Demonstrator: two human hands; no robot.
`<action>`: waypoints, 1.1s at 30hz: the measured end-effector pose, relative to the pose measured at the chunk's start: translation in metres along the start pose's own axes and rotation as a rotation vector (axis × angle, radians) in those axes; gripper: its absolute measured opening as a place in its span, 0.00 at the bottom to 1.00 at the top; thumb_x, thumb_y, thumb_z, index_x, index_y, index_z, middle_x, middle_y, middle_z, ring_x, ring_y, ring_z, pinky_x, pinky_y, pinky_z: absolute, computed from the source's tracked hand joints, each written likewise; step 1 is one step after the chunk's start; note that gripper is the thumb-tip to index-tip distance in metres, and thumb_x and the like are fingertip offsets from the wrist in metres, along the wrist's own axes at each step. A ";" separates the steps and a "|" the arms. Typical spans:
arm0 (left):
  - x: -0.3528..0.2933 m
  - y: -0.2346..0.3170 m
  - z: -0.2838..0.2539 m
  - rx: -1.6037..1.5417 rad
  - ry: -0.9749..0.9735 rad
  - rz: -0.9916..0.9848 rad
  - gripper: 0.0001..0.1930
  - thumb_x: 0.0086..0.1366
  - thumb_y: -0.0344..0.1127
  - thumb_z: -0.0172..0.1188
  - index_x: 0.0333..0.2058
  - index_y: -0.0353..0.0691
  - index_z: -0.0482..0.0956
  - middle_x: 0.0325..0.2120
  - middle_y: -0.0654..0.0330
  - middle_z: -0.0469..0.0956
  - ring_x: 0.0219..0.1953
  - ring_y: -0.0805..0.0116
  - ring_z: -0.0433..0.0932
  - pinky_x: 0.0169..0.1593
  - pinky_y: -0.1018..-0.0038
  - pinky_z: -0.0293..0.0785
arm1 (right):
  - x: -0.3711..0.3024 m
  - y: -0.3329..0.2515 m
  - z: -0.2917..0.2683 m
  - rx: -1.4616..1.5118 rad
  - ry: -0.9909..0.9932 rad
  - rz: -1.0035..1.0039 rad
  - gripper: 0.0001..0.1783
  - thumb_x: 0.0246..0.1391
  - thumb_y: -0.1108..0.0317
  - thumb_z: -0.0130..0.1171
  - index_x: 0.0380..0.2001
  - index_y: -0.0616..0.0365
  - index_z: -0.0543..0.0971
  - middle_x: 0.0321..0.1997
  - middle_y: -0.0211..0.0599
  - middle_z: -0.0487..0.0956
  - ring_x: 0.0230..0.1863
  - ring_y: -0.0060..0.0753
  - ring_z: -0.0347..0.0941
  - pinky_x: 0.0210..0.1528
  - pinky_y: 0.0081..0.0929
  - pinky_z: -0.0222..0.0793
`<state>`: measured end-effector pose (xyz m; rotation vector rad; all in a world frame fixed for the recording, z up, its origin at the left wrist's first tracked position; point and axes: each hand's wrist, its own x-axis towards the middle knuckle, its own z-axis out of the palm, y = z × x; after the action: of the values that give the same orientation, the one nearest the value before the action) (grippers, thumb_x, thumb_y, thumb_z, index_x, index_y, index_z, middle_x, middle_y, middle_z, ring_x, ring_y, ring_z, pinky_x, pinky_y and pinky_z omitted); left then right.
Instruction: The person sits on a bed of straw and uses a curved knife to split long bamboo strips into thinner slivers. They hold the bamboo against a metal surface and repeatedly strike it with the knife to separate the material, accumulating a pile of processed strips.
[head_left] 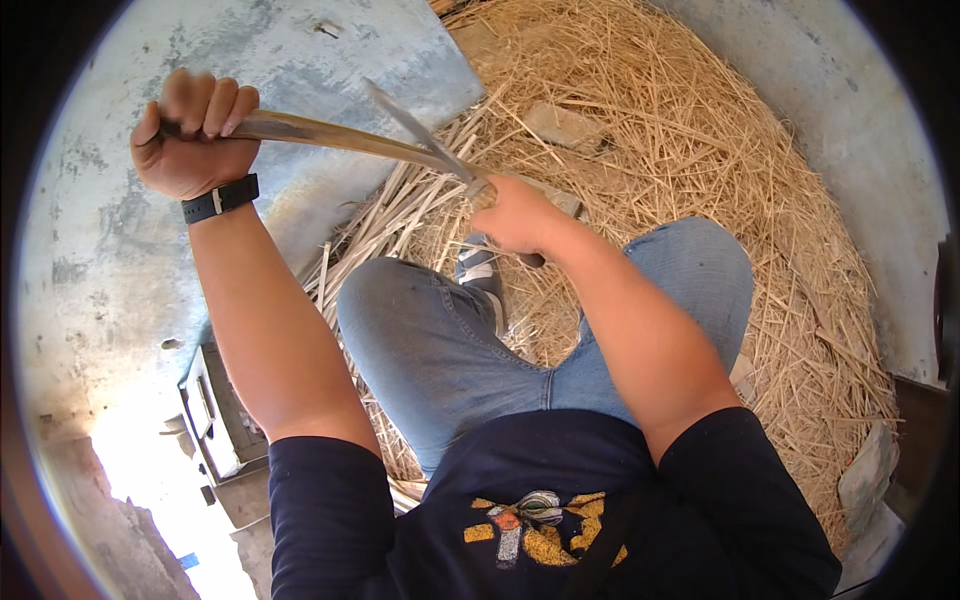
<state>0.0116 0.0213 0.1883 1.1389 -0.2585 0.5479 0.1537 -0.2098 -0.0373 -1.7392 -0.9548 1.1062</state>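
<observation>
My left hand (200,130), with a dark watch on its wrist, is raised at the upper left and wrapped round one end of a long bamboo strip (335,134). The strip slants down to the right and reaches my right hand (518,214). In that hand is a knife (412,122), its handle end showing below the fist and its blade pointing up and to the left. Blade and strip cross just beside my right fingers. Whether the edge is cutting into the strip cannot be made out.
Shavings and thin strips (700,130) cover the floor ahead and to the right. Longer split strips (375,225) lie left of my knees. A flat stone (565,127) sits among the shavings. Pale walls (110,250) stand at both sides, and a metal box (222,410) is at lower left.
</observation>
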 end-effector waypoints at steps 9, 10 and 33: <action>-0.003 0.001 -0.006 -0.070 -0.221 -0.068 0.12 0.57 0.46 0.63 0.28 0.50 0.70 0.12 0.77 0.60 0.15 0.81 0.56 0.25 0.79 0.56 | -0.015 -0.015 -0.025 0.068 -0.158 -0.031 0.35 0.50 0.68 0.59 0.63 0.64 0.69 0.20 0.33 0.74 0.18 0.24 0.69 0.21 0.26 0.64; -0.001 -0.002 -0.002 -0.055 -0.187 -0.075 0.12 0.56 0.45 0.65 0.27 0.51 0.70 0.11 0.77 0.61 0.14 0.81 0.56 0.25 0.79 0.56 | -0.007 -0.002 -0.024 0.066 -0.151 -0.085 0.35 0.51 0.68 0.59 0.64 0.63 0.69 0.19 0.32 0.73 0.17 0.24 0.68 0.21 0.27 0.63; -0.001 -0.015 0.032 0.129 0.048 0.076 0.12 0.58 0.46 0.60 0.30 0.44 0.74 0.13 0.73 0.55 0.16 0.77 0.50 0.25 0.76 0.53 | -0.028 -0.015 -0.018 0.198 -0.100 0.023 0.36 0.50 0.68 0.61 0.65 0.61 0.68 0.22 0.31 0.75 0.18 0.23 0.68 0.20 0.27 0.64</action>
<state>0.0215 -0.0124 0.1893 1.2428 -0.2284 0.6657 0.1587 -0.2344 -0.0106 -1.5502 -0.8561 1.2685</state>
